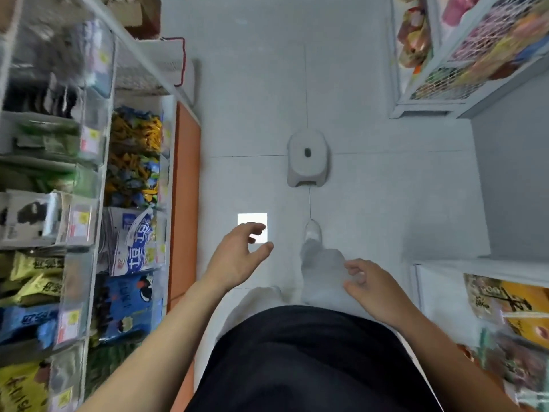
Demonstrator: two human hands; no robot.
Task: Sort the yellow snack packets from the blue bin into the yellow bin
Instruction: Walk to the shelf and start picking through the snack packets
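Right now both of your hands are held out over the pale grey tiled floor (371, 188) of a narrow aisle, and neither holds anything. Your left hand (237, 257) has its fingers (255, 228) spread and gently curved, thumb apart. Your right hand (372, 288) has its fingers loosely curled in front of your light grey trouser leg (320, 272).

The small yellow snack packets (133, 153) lie jumbled with blue ones in a clear-fronted compartment of the white shelf rack (105, 173) on your left, well apart from both hands. Blur keeps you from reading any of them, and you cannot tell whether that compartment counts as a bin.

Below it stand large blue bags (127, 307), and the frame edge cuts off the outer shelves. A grey plastic step stool (307, 159) sits on the floor ahead, beyond your white shoe (312, 230). On your right, a white wire-fronted rack (445, 96) holds smeared, multicoloured bags, and orange-yellow bags (523, 304) are cut off at the lower right edge.
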